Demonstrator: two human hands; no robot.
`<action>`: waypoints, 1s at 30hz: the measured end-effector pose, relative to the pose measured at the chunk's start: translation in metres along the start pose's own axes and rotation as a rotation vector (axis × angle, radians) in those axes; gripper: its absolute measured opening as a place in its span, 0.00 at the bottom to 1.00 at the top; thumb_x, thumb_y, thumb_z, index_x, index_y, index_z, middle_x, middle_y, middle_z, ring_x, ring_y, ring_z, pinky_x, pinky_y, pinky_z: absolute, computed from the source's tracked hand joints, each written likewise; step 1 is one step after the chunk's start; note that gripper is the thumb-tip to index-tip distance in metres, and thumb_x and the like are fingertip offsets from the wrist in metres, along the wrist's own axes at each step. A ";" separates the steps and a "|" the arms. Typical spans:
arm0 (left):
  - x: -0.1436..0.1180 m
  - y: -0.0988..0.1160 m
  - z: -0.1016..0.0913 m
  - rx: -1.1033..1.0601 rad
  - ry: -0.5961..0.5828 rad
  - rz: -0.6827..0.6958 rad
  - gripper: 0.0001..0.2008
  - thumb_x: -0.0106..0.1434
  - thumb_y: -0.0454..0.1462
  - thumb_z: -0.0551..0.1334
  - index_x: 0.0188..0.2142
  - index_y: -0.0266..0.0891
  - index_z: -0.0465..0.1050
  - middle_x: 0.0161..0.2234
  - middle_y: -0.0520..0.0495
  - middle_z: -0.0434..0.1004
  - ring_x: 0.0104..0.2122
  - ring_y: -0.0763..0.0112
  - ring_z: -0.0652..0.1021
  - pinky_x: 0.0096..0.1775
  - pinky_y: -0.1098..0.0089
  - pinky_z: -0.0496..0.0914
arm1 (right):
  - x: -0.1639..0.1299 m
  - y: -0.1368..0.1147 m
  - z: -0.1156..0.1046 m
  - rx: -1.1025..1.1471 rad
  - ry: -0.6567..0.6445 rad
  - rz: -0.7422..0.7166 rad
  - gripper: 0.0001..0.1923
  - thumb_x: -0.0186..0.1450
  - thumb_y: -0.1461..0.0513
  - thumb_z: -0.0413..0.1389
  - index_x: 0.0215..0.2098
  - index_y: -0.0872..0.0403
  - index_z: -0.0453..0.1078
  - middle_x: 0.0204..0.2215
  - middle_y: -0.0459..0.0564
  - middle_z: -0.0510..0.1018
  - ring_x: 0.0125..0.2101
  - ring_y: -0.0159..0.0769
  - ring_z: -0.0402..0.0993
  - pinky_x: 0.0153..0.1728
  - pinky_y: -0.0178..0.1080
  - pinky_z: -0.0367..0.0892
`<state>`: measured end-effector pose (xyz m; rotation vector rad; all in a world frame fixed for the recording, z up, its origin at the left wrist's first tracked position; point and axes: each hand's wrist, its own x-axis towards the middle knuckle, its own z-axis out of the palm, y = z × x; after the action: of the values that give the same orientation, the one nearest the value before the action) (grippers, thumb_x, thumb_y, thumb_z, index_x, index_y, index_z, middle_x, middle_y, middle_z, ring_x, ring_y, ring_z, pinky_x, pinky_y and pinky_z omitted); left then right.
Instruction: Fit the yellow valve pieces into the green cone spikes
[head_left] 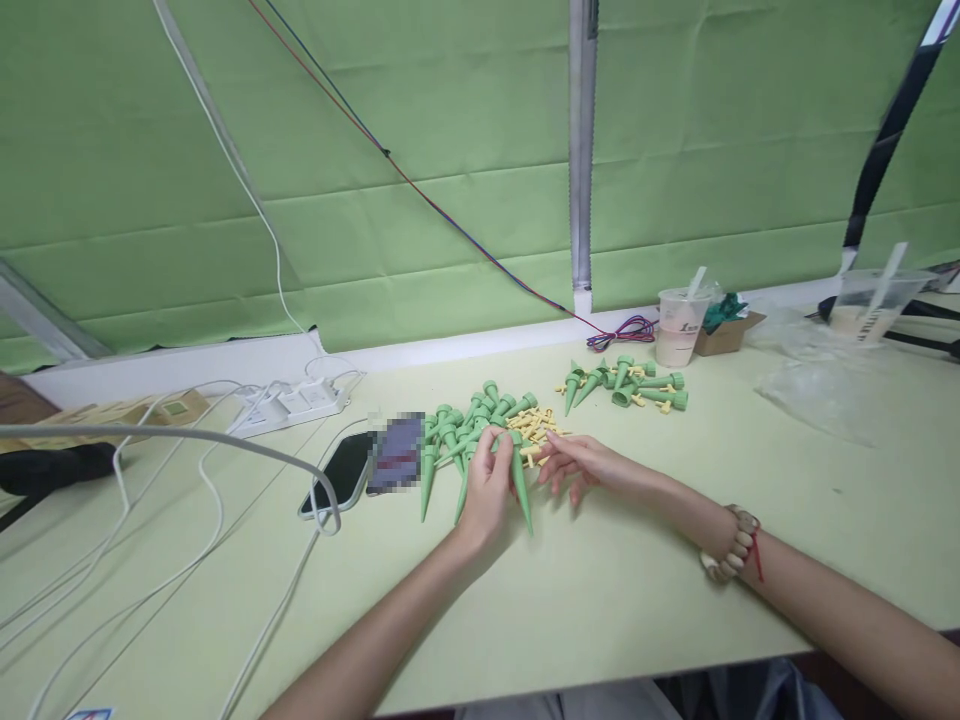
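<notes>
From the phone [346, 472] near the table's [600, 600] open left, the left hand [486, 492] pinches a green spike [520, 483] beside the green pile [469, 425], the right hand [577, 463], fingers spread, touches yellow pieces [531, 428], with bare tabletop to the near edge.

Pale green surface [600, 600]. On it: heap of green spikes [465, 425] with yellow pieces [531, 425] beside; smaller spike group [630, 383] farther back; phone [343, 474]; white power strip [296, 403]; white cables [150, 560]; plastic cup [679, 327]; small cardboard box [726, 333]; clear bag [825, 390].
</notes>
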<state>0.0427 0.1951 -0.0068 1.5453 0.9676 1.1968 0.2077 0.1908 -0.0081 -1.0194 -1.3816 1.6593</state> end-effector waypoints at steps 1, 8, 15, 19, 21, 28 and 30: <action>-0.001 -0.001 0.000 0.010 -0.047 -0.003 0.19 0.59 0.52 0.51 0.34 0.37 0.55 0.21 0.55 0.51 0.19 0.84 0.58 0.22 0.80 0.55 | -0.002 -0.001 0.002 0.073 -0.058 0.041 0.25 0.61 0.45 0.48 0.39 0.60 0.66 0.31 0.54 0.73 0.26 0.30 0.71 0.19 0.29 0.67; -0.001 -0.004 -0.002 0.147 -0.141 0.037 0.18 0.61 0.50 0.49 0.39 0.38 0.57 0.25 0.54 0.54 0.25 0.82 0.59 0.31 0.79 0.57 | -0.008 -0.005 0.005 0.261 -0.357 0.207 0.31 0.64 0.44 0.39 0.32 0.63 0.66 0.28 0.56 0.73 0.24 0.31 0.71 0.22 0.32 0.70; 0.000 0.002 -0.008 0.248 -0.263 0.061 0.19 0.62 0.51 0.46 0.44 0.39 0.57 0.29 0.52 0.59 0.30 0.80 0.62 0.35 0.78 0.59 | -0.009 -0.003 0.009 0.445 -0.353 0.275 0.21 0.66 0.52 0.46 0.36 0.64 0.68 0.25 0.49 0.71 0.22 0.26 0.70 0.25 0.31 0.72; 0.000 0.007 -0.009 0.220 -0.300 0.081 0.19 0.63 0.49 0.47 0.46 0.39 0.57 0.34 0.49 0.62 0.32 0.80 0.64 0.37 0.78 0.60 | -0.010 -0.002 0.012 0.534 -0.294 0.276 0.17 0.64 0.55 0.51 0.34 0.63 0.68 0.23 0.47 0.70 0.21 0.24 0.69 0.28 0.32 0.73; 0.000 0.010 -0.009 0.200 -0.349 0.116 0.19 0.63 0.49 0.48 0.47 0.39 0.58 0.36 0.48 0.64 0.30 0.81 0.64 0.35 0.78 0.60 | -0.012 -0.003 0.015 0.533 -0.282 0.262 0.14 0.63 0.57 0.53 0.34 0.63 0.68 0.23 0.46 0.70 0.21 0.23 0.68 0.27 0.31 0.72; 0.000 0.020 -0.011 0.166 -0.409 0.167 0.19 0.62 0.48 0.50 0.44 0.36 0.62 0.33 0.49 0.64 0.23 0.84 0.61 0.27 0.79 0.58 | -0.021 -0.007 0.033 0.573 -0.288 0.226 0.12 0.57 0.58 0.59 0.31 0.60 0.67 0.22 0.43 0.69 0.20 0.20 0.66 0.26 0.26 0.69; -0.001 0.023 -0.011 0.165 -0.416 0.159 0.20 0.61 0.49 0.50 0.44 0.36 0.61 0.34 0.48 0.64 0.23 0.84 0.62 0.27 0.79 0.58 | -0.023 -0.007 0.035 0.565 -0.295 0.222 0.12 0.57 0.58 0.59 0.30 0.60 0.68 0.22 0.43 0.69 0.20 0.20 0.66 0.25 0.27 0.69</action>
<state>0.0325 0.1905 0.0158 1.9362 0.6887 0.8643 0.1861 0.1571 0.0051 -0.6279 -0.8944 2.2627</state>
